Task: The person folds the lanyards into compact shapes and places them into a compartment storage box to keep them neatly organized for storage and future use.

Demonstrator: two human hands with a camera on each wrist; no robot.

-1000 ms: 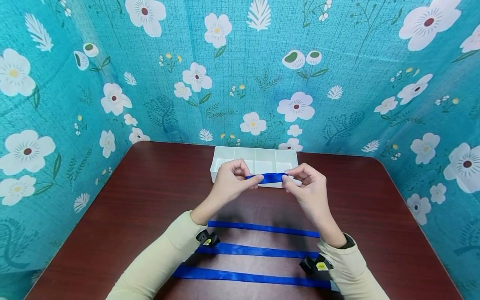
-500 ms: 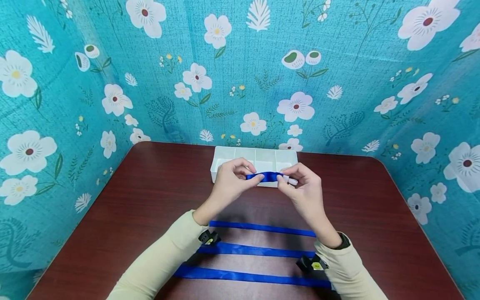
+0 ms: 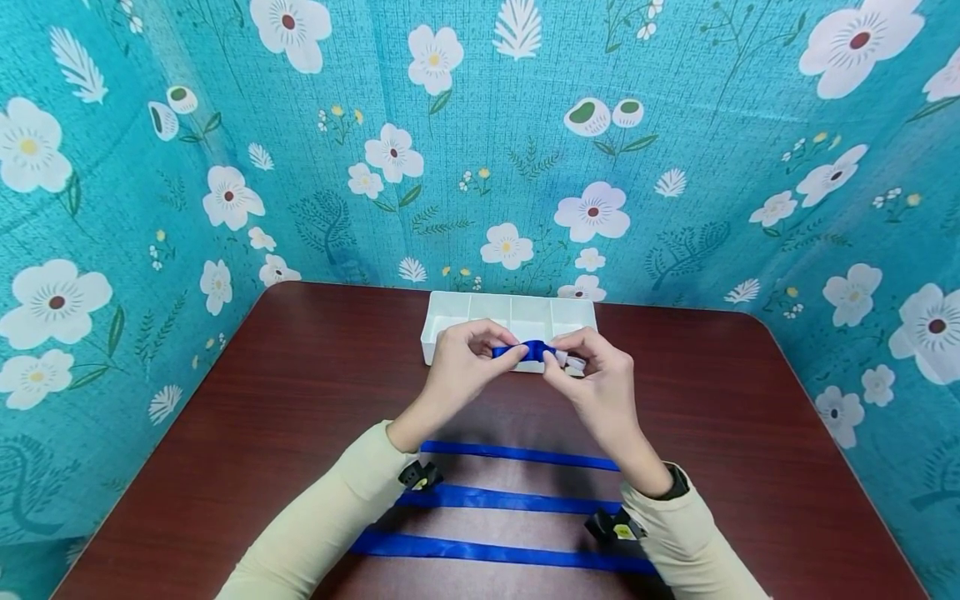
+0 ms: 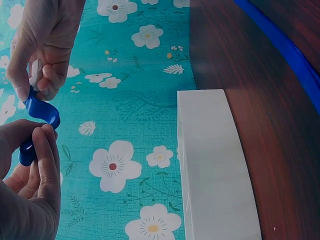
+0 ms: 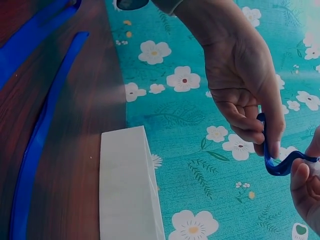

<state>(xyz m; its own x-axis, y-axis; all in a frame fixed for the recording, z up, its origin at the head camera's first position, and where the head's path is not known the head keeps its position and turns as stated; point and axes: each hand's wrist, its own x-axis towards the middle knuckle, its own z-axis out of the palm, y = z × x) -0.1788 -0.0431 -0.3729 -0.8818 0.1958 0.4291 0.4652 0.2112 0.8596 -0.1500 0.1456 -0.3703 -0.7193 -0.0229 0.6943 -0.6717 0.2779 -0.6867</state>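
Observation:
Both hands hold a short length of blue satin ribbon (image 3: 536,350) above the near side of a white divided box. My left hand (image 3: 467,360) pinches its left part between thumb and fingers. At the other end, my right hand (image 3: 600,377) pinches the ribbon where a small white piece (image 3: 575,365) sticks out; part of that piece is hidden by the fingers. Between the two pinches the ribbon bends into an S-shaped fold, plain in the left wrist view on the ribbon (image 4: 45,112) and in the right wrist view as well.
The white box (image 3: 437,333) with several compartments stands at the back of the dark wood table (image 3: 300,392). Three blue ribbon strips lie across the front: a far strip (image 3: 517,452), a middle strip (image 3: 510,500) and a near strip (image 3: 480,550). A flowered curtain (image 3: 480,167) hangs behind.
My right hand has moved left toward my left hand, and the ribbon between them has gone from nearly straight to folded. The left hand has barely moved.

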